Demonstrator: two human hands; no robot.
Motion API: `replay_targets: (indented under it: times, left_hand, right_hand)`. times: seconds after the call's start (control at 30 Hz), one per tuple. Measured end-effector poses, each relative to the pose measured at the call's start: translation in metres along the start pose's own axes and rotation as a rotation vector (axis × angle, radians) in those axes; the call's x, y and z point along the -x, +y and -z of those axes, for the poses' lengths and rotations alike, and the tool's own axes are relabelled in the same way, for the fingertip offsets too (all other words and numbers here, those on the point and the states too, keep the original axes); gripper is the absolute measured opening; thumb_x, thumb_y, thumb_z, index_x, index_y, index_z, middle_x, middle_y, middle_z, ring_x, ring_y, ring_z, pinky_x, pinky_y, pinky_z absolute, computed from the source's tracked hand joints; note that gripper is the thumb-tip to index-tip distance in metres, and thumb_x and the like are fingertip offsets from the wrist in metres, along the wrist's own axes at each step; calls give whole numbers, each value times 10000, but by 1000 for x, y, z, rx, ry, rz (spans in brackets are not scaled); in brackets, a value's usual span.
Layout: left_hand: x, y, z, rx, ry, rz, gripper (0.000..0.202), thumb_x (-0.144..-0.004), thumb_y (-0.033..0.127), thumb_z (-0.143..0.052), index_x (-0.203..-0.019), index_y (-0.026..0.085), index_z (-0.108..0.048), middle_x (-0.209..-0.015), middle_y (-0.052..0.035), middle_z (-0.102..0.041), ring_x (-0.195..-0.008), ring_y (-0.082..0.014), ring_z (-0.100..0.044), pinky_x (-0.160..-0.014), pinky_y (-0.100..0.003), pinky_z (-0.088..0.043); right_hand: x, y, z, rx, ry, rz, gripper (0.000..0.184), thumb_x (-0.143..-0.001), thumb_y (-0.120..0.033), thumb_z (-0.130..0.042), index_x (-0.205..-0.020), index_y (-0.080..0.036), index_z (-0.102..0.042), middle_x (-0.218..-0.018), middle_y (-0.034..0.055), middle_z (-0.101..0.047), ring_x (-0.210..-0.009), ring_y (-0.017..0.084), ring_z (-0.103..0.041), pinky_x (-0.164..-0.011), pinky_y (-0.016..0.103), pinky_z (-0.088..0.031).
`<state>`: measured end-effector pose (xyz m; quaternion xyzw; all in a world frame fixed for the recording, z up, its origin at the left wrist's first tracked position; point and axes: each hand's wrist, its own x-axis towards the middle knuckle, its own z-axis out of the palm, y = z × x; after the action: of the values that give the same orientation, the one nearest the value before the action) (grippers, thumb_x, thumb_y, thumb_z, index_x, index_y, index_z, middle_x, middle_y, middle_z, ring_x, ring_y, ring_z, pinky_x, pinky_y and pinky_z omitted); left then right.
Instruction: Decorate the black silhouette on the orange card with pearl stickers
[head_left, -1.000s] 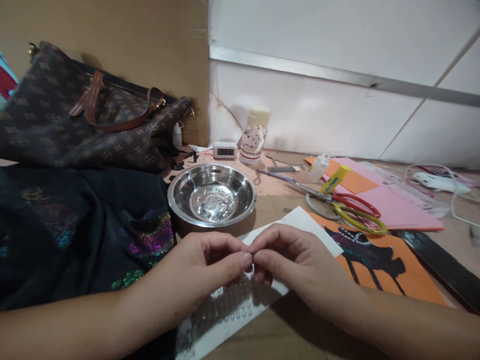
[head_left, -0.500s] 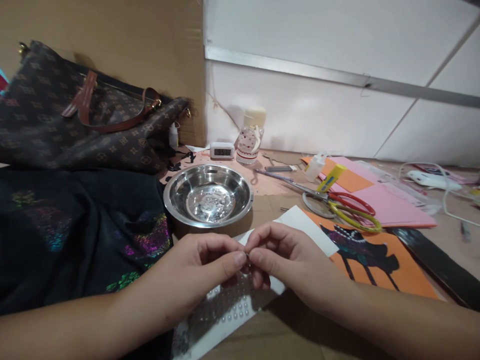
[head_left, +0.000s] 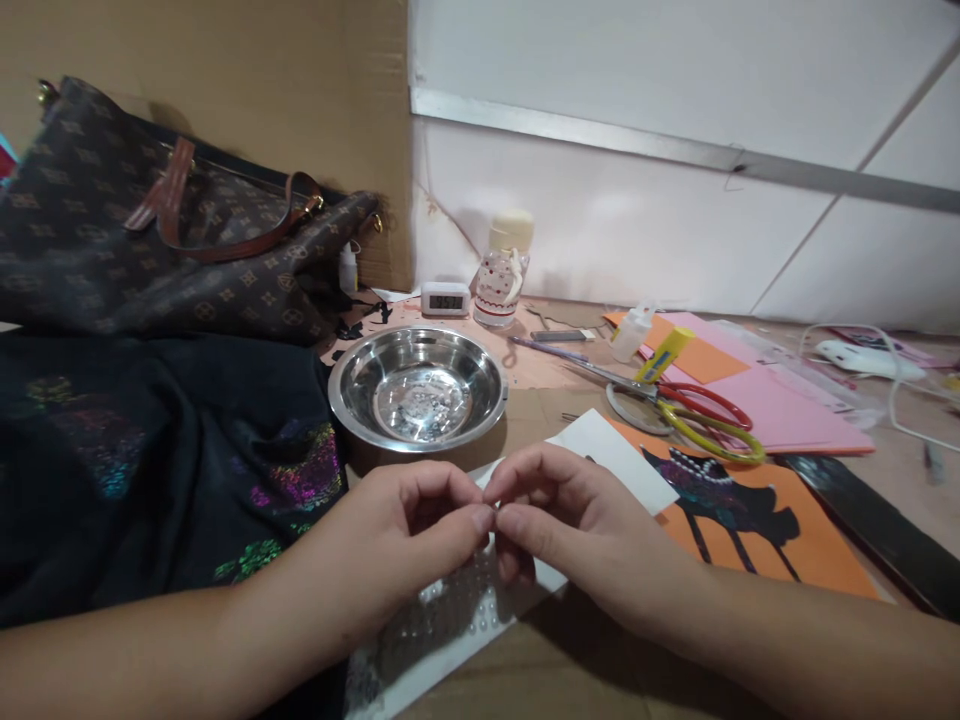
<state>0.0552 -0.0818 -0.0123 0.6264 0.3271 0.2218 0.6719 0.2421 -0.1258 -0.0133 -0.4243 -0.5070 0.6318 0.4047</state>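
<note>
White sheet [head_left: 431, 665], one, smooth, lying aslant under both hands; raised pearly beads [head_left: 480, 605] on it, round, set in rows, full count blocked by fingers. Left hand [head_left: 409, 525]: thumb and forefinger drawn into a pinch. Right hand [head_left: 589, 510]: same pinch, tips meeting the left's just above the sheet; whether either grips anything is too small to tell. Just beyond, one polished steel bowl [head_left: 416, 440], round, wide-rimmed, with loose shiny bits in its bottom, uncounted. Right of the sheet, one orange card [head_left: 817, 550] bearing one dark glittery cutout [head_left: 720, 505], wavy-edged, three thin stems, a curve of small white beads along its top. Above the card, one pair of scissors [head_left: 651, 388], metal blades, one red loop, one yellow; near it one yellow tube [head_left: 665, 353]. Small squeeze bottles, two: one beside the tube [head_left: 631, 332], one by the bag [head_left: 349, 270]. Farther back, one white digital clock [head_left: 445, 298] and one clear dotted jar [head_left: 501, 275], cream lid. Left: one black cloth [head_left: 150, 470], soft folds, iridescent patches; behind it, one brown patterned handbag [head_left: 90, 220], slumped, strap reddish-brown.
</note>
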Motion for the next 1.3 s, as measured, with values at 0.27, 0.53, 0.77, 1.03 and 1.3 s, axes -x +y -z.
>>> replay_targets:
  times: [0.27,0.53,0.77,1.03,1.3]
  left_hand:
    - [3,1,1,-36,21,-25,251,-886,371,-631,-727,179,-660,-678,36,-591,-640,-114,-481,-587,-211,-369]
    - [2,-1,0,60,21,-5,143,-829,317,-694,-813,175,-705,-720,22,-672,-669,-120,-548,-644,-219,-420]
    - [1,-2,1,44,41,3,177,-821,345,-712,-807,170,-702,-728,25,-661,-669,-116,-535,-641,-217,-412]
    - [2,-2,2,-15,52,-8,210,-830,376,-691,-767,177,-687,-698,35,-624,-654,-115,-515,-622,-214,-406]
    - [1,2,-2,-26,37,0,123,-828,300,-649,-776,188,-638,-701,40,-646,-652,-123,-553,-622,-225,-418]
  right_hand:
    - [-1,-2,0,94,57,71,121,-883,-279,-729,-902,-190,-649,-674,-45,-638,-610,83,-603,-614,205,-487]
    - [-1,0,-1,64,46,86,240,-876,-402,-748,-902,-204,-614,-687,-37,-629,-620,106,-610,-617,242,-503]
    - [0,1,-1,57,35,61,269,-858,-411,-767,-883,-217,-582,-710,-43,-623,-648,106,-608,-633,242,-506]
    - [1,1,-1,79,27,75,267,-867,-412,-760,-898,-218,-580,-710,-45,-621,-652,105,-603,-635,236,-503]
    - [2,2,0,157,34,125,247,-923,-438,-685,-901,-211,-591,-706,-26,-620,-655,124,-599,-629,253,-488]
